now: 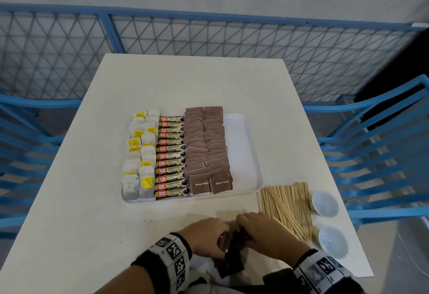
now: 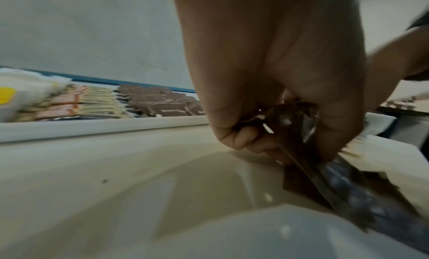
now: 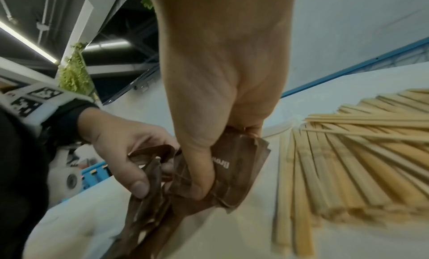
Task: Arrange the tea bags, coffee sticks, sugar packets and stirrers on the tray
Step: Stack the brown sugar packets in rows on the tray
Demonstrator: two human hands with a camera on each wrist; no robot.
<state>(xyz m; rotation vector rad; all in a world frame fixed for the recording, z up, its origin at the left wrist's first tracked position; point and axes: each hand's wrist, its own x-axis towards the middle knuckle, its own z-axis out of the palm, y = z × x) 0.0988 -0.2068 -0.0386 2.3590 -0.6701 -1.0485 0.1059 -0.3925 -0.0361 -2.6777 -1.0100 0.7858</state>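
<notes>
A white tray [image 1: 246, 145] on the table holds tea bags [image 1: 140, 154] at the left, coffee sticks [image 1: 170, 159] in the middle and rows of brown sugar packets [image 1: 206, 147] to their right. Its right strip is bare. Wooden stirrers [image 1: 286, 207] lie in a loose pile on the table right of the tray. At the table's near edge both hands hold a bunch of brown sugar packets [image 3: 234, 173]. My left hand [image 1: 206, 238] grips its left side, my right hand [image 1: 260, 233] pinches its right side, thumb on top.
Two small white bowls [image 1: 325, 203] [image 1: 333, 241] stand at the table's right edge beside the stirrers. Blue chairs [image 1: 380, 154] flank the table on both sides. A blue mesh fence [image 1: 209, 45] runs behind it.
</notes>
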